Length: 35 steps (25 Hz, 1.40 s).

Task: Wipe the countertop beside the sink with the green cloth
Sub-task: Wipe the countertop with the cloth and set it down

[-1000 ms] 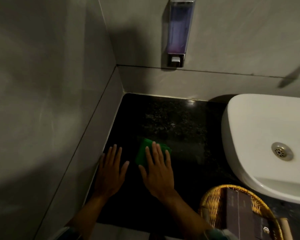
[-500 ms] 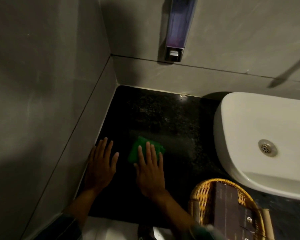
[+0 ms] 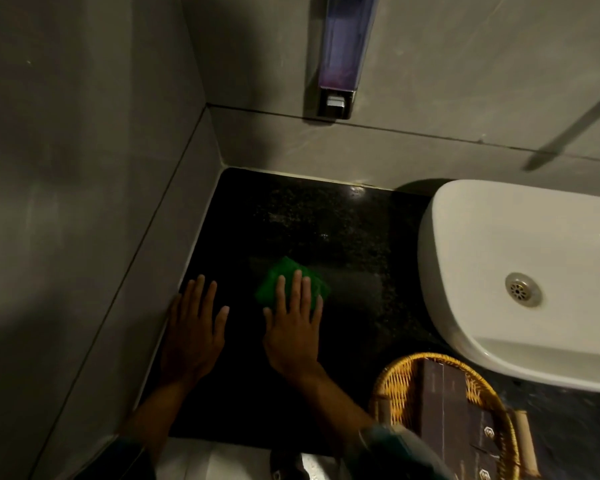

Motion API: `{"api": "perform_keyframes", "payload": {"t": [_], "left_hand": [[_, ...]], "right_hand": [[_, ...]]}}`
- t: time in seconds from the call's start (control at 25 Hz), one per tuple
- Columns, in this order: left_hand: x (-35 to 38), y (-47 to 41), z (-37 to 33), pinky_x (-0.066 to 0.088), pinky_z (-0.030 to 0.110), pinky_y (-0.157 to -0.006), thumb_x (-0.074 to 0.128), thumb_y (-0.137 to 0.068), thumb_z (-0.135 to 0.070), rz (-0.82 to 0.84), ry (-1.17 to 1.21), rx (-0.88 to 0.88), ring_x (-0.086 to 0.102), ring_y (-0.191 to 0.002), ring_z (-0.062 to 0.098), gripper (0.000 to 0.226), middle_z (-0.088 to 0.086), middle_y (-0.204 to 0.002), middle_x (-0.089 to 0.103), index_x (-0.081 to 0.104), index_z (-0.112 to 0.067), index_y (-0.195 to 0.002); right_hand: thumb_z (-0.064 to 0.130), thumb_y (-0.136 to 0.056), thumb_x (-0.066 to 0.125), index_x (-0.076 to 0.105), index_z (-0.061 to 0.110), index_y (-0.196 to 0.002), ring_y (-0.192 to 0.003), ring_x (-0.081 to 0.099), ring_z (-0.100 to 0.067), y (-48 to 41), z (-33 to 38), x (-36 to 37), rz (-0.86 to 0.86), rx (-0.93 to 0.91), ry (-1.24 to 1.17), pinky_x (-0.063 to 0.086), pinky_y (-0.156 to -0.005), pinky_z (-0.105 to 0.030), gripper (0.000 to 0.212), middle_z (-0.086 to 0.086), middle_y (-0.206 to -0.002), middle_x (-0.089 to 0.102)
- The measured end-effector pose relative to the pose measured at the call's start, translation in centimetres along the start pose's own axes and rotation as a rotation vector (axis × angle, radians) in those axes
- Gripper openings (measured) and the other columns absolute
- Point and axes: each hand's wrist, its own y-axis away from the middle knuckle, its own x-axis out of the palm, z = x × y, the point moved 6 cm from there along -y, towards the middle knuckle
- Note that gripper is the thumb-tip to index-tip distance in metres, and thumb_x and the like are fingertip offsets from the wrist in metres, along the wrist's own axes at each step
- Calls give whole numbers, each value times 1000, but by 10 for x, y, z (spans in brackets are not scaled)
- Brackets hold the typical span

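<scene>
Right hand (image 3: 293, 336) flat on green cloth (image 3: 284, 280); left hand (image 3: 193, 336) flat on dark countertop (image 3: 326, 220) beside sink (image 3: 465, 216).

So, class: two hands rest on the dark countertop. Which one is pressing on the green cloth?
The right hand, nearer the sink; its fingers lie flat over the green cloth. The left hand rests on bare countertop by the wall.

The green cloth (image 3: 286, 284), bunched and flat, lies under my right hand (image 3: 293, 332) fingers on the black speckled surface (image 3: 343, 244).
</scene>
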Motion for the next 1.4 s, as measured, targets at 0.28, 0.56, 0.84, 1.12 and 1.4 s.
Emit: {"api": "perform_keyframes", "payload": {"t": [0.28, 0.56, 0.84, 1.12, 1.4], "left_hand": [[6, 1, 6, 17, 43, -120, 15, -94, -60, -22, 40, 19, 17, -148, 20, 69, 7, -159, 25, 31, -17, -146], [11, -1, 9, 13, 38, -120, 26, -95, -58, -29, -1, 10, 13, -149, 18, 64, 4, -159, 24, 26, -22, -147], [13, 0, 11, 16, 39, -118, 21, -95, -60, -3, -12, 16, 13, -148, 16, 63, 3, -159, 25, 25, -24, -147], [19, -2, 14, 16, 44, -119, 27, -93, -61, 4, 34, -7, 13, -148, 19, 64, 2, -160, 22, 26, -26, -147], [6, 0, 6, 21, 50, -118, 16, -89, -69, 24, 52, -11, 17, -147, 23, 77, 7, -159, 25, 31, -20, -146]], "right_hand": [[38, -99, 33, 13, 18, -151, -149, 5, -28, -105, -102, -59, -101, 243, 73, 11, -117, -56, 60, -16, -161, 3], [42, -96, 37, 19, 19, -150, -149, 3, -26, -43, -85, -32, -145, 191, 44, 6, -116, -56, 61, -10, -161, 7], [44, -97, 33, 15, 26, -150, -149, 1, -20, -112, -47, -31, -30, -35, 135, 5, -117, -54, 58, -5, -163, 4], [43, -94, 42, 27, 17, -148, -147, 12, -30, -31, -142, -55, -233, 554, -42, 18, -112, -65, 62, -15, -160, 16], [44, -98, 30, 15, 26, -150, -148, -11, -19, -61, -47, -29, 58, -150, 63, 3, -119, -55, 57, -3, -163, -1]]}}
